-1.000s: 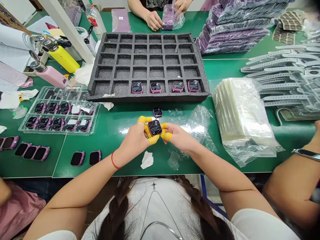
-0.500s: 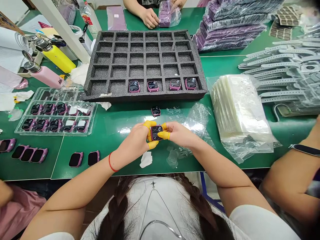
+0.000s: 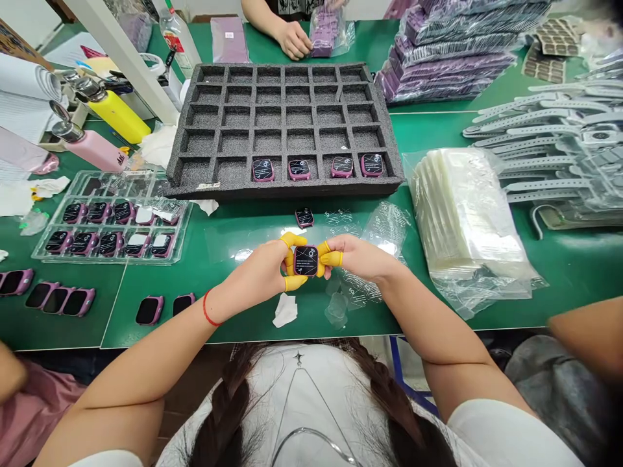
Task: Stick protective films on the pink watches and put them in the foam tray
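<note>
A purple smartwatch case (image 3: 306,261) with a printed film on its dark screen faces up between my hands. My left hand (image 3: 263,269), in yellow finger cots, grips its left side with fingers closed. From the right, my right hand (image 3: 351,255) pinches the opposite edge, also in yellow cots. Beyond them another watch case (image 3: 304,217) lies on the green table. Clear printed films (image 3: 360,292) and a scrap of white paper (image 3: 285,310) are close to my hands. Two dark-screened cases, including one watch case (image 3: 149,311) in full view, lie near my left forearm.
A black foam tray (image 3: 287,189) holds several watch cases in its front row. At left is a clear plastic tray (image 3: 109,259) with more cases. A stack of plastic bags (image 3: 462,214) and grey straps (image 3: 540,136) lie right. Across the table is a co-worker's hand (image 3: 294,40).
My right thumb has moved off the screen to the case's right edge, so the screen shows fully. The co-worker's arm at right has shifted.
</note>
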`<state>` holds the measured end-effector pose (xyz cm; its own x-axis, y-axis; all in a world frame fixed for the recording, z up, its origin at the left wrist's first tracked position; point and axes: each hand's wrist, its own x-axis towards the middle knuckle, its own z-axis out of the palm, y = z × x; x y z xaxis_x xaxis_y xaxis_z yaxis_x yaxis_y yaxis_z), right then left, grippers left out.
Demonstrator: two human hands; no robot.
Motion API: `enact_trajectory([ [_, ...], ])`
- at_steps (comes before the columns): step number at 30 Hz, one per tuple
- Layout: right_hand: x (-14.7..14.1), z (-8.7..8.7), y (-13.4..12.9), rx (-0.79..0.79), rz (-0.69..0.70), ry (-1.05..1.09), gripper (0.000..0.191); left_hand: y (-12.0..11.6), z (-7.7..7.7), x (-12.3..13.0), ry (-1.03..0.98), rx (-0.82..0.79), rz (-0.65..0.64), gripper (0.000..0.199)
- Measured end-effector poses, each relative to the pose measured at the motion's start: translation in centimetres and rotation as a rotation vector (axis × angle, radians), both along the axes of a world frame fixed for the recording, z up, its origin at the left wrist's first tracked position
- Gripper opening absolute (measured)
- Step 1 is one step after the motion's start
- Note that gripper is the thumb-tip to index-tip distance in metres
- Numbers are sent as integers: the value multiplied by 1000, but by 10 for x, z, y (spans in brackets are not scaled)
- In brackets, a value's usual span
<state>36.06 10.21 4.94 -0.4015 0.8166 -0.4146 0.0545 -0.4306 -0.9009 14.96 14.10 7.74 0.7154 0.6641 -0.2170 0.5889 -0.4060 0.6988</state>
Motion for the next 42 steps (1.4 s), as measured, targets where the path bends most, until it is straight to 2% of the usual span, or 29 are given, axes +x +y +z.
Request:
enact_trajectory([
  [7, -8, -9, -2, -21, -104, -30, 12, 1, -2, 2, 36, 53, -7, 41],
  [16, -6, -7, 1, -46, -103, 3, 8, 4, -6, 1, -4, 9, 1, 37],
  [20, -5, -4, 2, -59, -89, 6, 11, 13, 1, -3, -26, 51, 7, 36],
  [23, -5, -4, 3, -56, -128, -1, 20, 47, 13, -15, -91, 210, 125, 42],
  [26, -6, -6, 4, -55, -178, -6, 25, 103, 24, -34, -101, 472, 332, 55],
  [27, -6, -6, 5, -57, -189, -8, 25, 122, 26, -41, -40, 487, 345, 56],
  [29, -7, -8, 6, -63, -206, -11, 25, 152, 29, -53, 103, 412, 287, 55],
  [31, -7, -10, 7, -70, -219, -18, 23, 165, 33, -59, 182, 395, 254, 51],
  [33, -6, -13, 8, -71, -231, -31, 21, 158, 36, -55, 173, 515, 310, 47],
  [35, -4, -15, 10, -63, -251, -52, 19, 134, 34, -41, 96, 639, 352, 40],
  [36, -4, -17, 10, -56, -267, -64, 18, 119, 29, -30, 32, 649, 329, 36],
  [37, -3, -18, 11, -46, -287, -76, 18, 103, 20, -17, -11, 602, 252, 32],
  [39, -1, -20, 13, -25, -335, -102, 18, 78, -5, 9, 33, 449, 79, 33],
  [42, 1, -25, 16, 6, -390, -146, 17, 63, -50, 41, 92, 416, 112, 56],
])
